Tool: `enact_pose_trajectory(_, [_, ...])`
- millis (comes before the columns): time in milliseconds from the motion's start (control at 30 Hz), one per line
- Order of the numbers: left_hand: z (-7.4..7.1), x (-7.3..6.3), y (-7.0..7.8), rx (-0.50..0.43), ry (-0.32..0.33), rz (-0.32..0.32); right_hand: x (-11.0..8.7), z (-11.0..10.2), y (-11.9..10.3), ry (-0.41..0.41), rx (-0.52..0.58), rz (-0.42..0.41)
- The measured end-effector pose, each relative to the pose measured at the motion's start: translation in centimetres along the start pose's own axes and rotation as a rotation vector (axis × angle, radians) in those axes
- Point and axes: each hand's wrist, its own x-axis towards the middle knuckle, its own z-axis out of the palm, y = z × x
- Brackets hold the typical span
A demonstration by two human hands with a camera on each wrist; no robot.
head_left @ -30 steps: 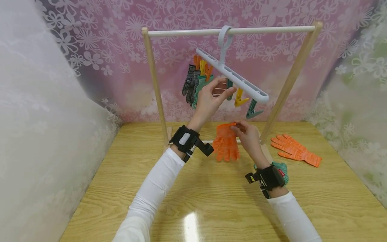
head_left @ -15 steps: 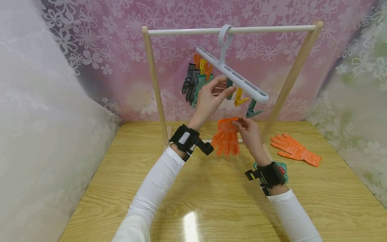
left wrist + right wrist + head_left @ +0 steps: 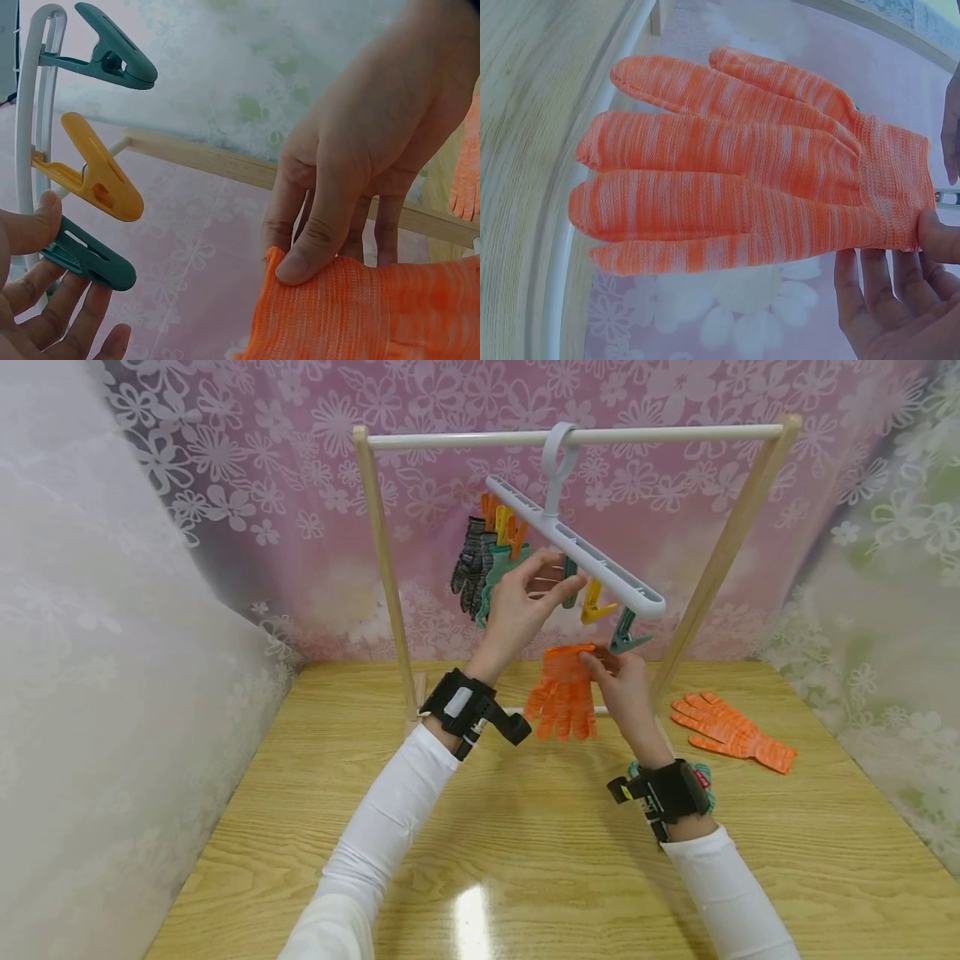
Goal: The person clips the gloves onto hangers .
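Observation:
My left hand [image 3: 522,602] pinches a green clothespin [image 3: 91,259] between thumb and fingers, the nearest of three on this half of the grey hanger [image 3: 600,567]. The pin's tip end looks closed in the left wrist view. Beside it hang a yellow clothespin [image 3: 595,603] and another green clothespin [image 3: 116,56], both holding nothing. My right hand [image 3: 626,689] grips an orange knitted glove [image 3: 727,172] by the edge of its cuff, thumb in front. Fingers down, the glove hangs below the hanger, apart from the clothespins.
A rack with a white rail [image 3: 465,440] and wooden posts [image 3: 386,560] carries the hanger. Grey gloves [image 3: 468,568] and a green glove [image 3: 495,578] hang at its far end. Another orange glove [image 3: 735,732] lies right on the table [image 3: 375,827]; a green item [image 3: 705,777] is partly behind my right wrist.
My right hand has raised the orange glove toward the clothespins, a little to the right. My left hand has stayed at the green clothespin.

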Motion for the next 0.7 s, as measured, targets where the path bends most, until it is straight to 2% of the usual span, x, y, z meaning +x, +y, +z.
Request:
enact_pose_trajectory(167, [0.1,0.1,-0.1,-0.01,0.0,-0.003,0.0,0.0,-0.3,0.009,0.018,0.004])
enact_pose_trajectory(700, [0.3,0.4,-0.1,0.008,0.033,0.012,1.1,0.3,-0.6,0.087,0.127,-0.068])
